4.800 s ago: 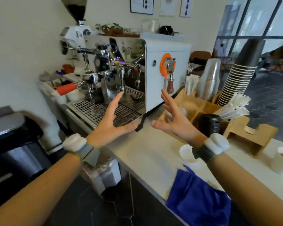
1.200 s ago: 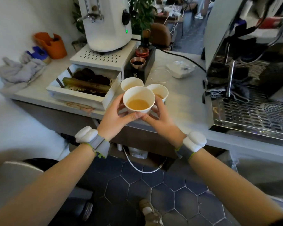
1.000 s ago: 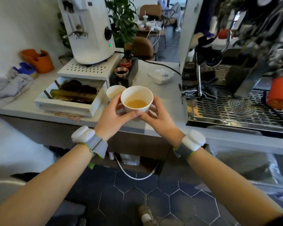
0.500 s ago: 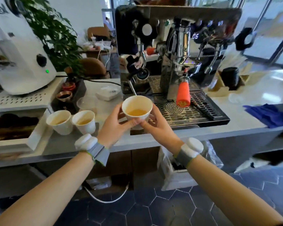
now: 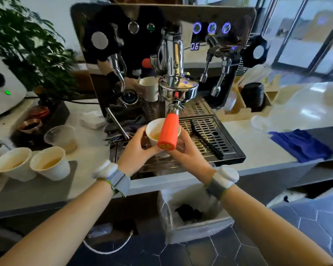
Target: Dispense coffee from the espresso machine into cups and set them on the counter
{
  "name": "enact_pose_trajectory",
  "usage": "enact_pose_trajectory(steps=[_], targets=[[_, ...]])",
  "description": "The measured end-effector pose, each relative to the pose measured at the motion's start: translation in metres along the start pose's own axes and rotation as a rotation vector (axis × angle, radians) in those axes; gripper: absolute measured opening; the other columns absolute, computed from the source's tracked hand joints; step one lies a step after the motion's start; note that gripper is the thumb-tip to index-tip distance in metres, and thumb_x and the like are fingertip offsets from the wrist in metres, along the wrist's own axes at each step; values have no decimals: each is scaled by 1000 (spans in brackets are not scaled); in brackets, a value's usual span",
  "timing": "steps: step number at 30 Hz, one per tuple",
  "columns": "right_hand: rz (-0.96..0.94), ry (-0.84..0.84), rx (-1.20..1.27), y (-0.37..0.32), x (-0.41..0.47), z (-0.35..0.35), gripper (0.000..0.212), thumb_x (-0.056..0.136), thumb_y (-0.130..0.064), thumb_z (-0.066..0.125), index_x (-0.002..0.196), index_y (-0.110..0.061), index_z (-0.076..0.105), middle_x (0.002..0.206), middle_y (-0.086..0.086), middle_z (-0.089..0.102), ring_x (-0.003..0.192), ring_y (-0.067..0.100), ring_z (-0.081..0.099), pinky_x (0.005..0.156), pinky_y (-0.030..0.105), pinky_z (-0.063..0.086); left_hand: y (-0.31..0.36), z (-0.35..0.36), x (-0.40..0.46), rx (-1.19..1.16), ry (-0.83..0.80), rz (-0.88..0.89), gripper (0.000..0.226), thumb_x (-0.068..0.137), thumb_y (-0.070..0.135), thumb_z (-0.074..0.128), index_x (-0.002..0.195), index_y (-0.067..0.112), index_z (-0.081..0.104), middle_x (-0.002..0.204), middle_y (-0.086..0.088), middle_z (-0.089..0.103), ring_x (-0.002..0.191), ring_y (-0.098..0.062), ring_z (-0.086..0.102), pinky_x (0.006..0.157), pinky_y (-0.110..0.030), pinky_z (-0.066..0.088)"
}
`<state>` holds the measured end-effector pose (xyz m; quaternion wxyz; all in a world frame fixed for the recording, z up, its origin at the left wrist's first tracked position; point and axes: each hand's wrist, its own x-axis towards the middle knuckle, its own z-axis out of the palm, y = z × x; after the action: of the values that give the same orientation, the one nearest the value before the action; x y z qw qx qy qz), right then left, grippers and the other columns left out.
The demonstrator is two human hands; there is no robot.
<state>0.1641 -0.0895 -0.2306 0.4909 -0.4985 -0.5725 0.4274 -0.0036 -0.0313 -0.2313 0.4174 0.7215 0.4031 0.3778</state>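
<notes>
While left hand (image 5: 136, 148) and right hand (image 5: 188, 152) grasp a paper cup (image 5: 155, 134) at frame centre, dispensing is in hand; next, centring it under the portafilter (image 5: 178, 91).

Café counter: chrome espresso machine (image 5: 167, 54) over a drip tray (image 5: 210, 139), grinder (image 5: 0, 89), paper cups (image 5: 48, 163) of coffee, stacked lids (image 5: 253, 96), glass shopfront (image 5: 304, 31) behind.

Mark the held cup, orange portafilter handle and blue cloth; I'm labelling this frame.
held cup (image 5: 152, 129), head view, left rim.
orange portafilter handle (image 5: 168, 131), head view, mid-grip.
blue cloth (image 5: 300, 144), head view, centre fold.
</notes>
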Motion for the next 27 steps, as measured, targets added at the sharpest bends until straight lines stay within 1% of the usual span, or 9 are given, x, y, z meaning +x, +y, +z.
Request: enact_pose_trajectory(steps=[2,5,8,10,13,17,20,24,27], targets=[[-5,3,8,6,7,-11,65,89,0,59,143,-15,25,123,-7,54,105,-8,57,84,12,46,-4,8,9,16,-9,-7,82,69,46,77,139,30,37,134,12,50,120,-5,49,100,-30,40],[-12,-7,6,13,14,-23,65,89,-1,59,143,-14,26,125,-2,54,108,-2,57,85,15,47,-5,18,18,24,13,-49,86,58,61,79,131,42,37,127,20,50,116,2,49,98,-29,41],[-10,-31,8,19,18,-33,65,88,-2,61,143,-17,28,130,5,53,115,8,56,89,18,47,-11,28,27,-17,32,-82,80,61,49,80,130,36,43,129,12,54,120,-8,52,104,-38,41],[-4,-41,2,23,18,-37,66,88,-3,62,142,-18,27,127,0,54,112,1,57,87,16,47,-10,33,25,-10,33,-86,85,55,63,79,130,39,47,124,21,58,114,5,53,98,-21,43],[8,-63,15,26,16,-40,67,88,-9,63,143,-20,24,123,-10,54,109,-5,57,86,17,49,-4,38,18,4,95,-91,65,47,77,74,107,66,48,102,48,55,96,27,49,73,6,36],[19,-65,35,26,15,-41,66,89,-10,63,141,-23,26,121,-11,53,108,-8,56,87,15,49,-4,40,16,23,114,-92,64,45,82,71,102,65,46,99,38,55,92,28,49,70,4,37],[38,-31,31,22,13,-38,66,87,-18,66,141,-25,30,129,-6,52,115,-5,50,86,9,46,-4,34,17,51,49,-127,60,48,82,69,101,74,42,101,43,55,94,29,47,73,0,37],[33,6,-10,20,10,-42,67,86,-25,68,142,-25,31,132,-12,49,115,-13,46,77,-3,36,-3,28,19,13,-72,-135,90,53,77,71,131,44,40,120,26,54,106,18,50,87,-11,38],[59,17,-16,14,9,-50,80,85,-32,67,148,-29,19,147,-9,36,130,2,33,97,10,29,0,13,13,-11,-132,-170,86,71,57,74,142,34,32,132,13,49,120,1,48,99,-26,39]])
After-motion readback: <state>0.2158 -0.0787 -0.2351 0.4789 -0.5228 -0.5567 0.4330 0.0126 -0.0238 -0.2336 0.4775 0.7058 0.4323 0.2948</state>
